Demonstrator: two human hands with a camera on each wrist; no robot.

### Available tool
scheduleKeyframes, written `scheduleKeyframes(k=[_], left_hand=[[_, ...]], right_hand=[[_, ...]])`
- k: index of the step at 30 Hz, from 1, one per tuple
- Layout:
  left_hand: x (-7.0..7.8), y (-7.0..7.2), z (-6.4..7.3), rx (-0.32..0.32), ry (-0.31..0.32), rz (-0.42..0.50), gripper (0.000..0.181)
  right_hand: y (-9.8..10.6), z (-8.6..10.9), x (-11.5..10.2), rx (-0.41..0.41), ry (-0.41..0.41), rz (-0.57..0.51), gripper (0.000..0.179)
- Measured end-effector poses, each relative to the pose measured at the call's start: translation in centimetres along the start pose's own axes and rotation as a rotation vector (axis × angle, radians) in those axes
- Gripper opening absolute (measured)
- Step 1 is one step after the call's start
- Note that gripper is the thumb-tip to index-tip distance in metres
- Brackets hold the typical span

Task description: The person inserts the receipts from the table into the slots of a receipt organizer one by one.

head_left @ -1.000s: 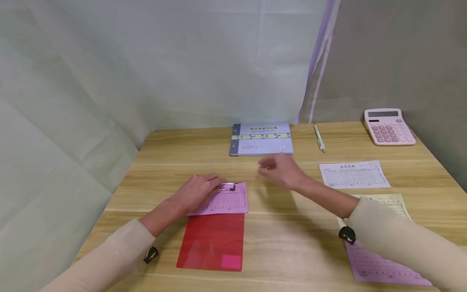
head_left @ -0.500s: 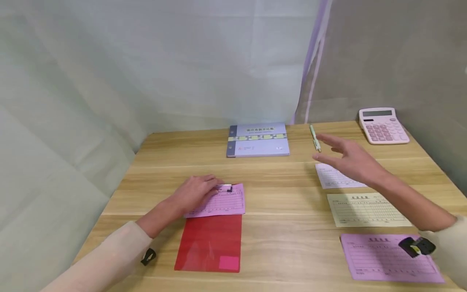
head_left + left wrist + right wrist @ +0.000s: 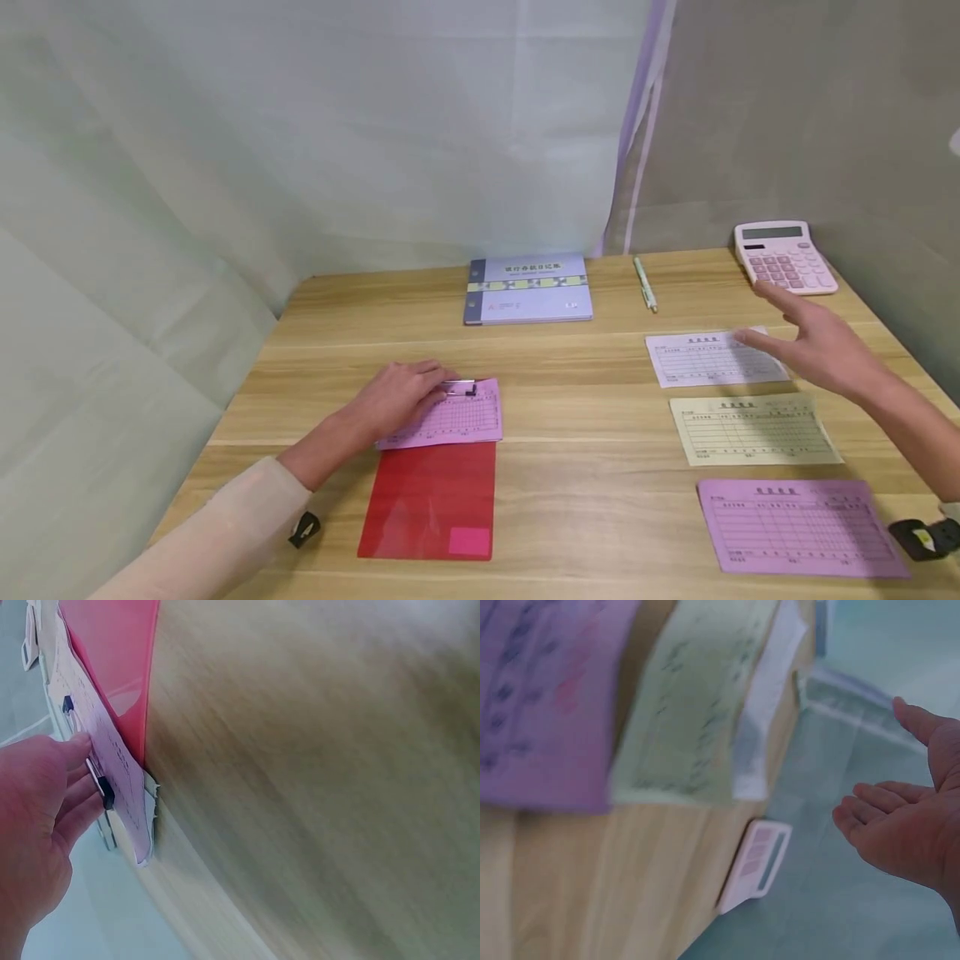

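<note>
My left hand (image 3: 396, 395) is at the top of a red clipboard (image 3: 431, 500), its thumb and fingers pinching the metal clip (image 3: 96, 769). Pink receipt slips (image 3: 461, 417) lie under that clip, covering the board's upper part. In the left wrist view some white torn paper edges show beneath them. My right hand (image 3: 821, 346) hovers over the table's right side, thumb and fingers spread and holding nothing. Below and left of it lie a white receipt slip (image 3: 712, 360), a yellow one (image 3: 753, 432) and a pink one (image 3: 802, 529) in a column.
A blue-grey account book (image 3: 528, 292) lies at the back of the wooden table (image 3: 585, 508). To its right are a pale green pen (image 3: 645, 285) and a pink calculator (image 3: 786, 258). Hanging cloth (image 3: 420, 125) closes off the table's rear and left.
My right hand has moved from the table's middle to the right, past the pen and over the slips, its fingers spreading. The left hand stays at the clip.
</note>
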State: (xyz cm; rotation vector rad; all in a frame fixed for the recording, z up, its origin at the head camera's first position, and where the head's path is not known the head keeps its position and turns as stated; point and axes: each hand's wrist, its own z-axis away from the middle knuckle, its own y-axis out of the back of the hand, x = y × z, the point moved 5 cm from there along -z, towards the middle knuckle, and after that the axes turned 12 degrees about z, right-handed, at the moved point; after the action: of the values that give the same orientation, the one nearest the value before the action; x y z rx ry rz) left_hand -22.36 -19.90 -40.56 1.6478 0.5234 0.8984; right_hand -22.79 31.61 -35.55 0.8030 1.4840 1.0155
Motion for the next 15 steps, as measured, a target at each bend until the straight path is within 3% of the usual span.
scheduleKeyframes(k=[15], left_hand=[[-0.3,0.0,0.0,0.025,-0.034,0.048,0.037]], right_hand=[[-1.8,-0.1,5.0,-0.01,-0.056,0.033,0.077]])
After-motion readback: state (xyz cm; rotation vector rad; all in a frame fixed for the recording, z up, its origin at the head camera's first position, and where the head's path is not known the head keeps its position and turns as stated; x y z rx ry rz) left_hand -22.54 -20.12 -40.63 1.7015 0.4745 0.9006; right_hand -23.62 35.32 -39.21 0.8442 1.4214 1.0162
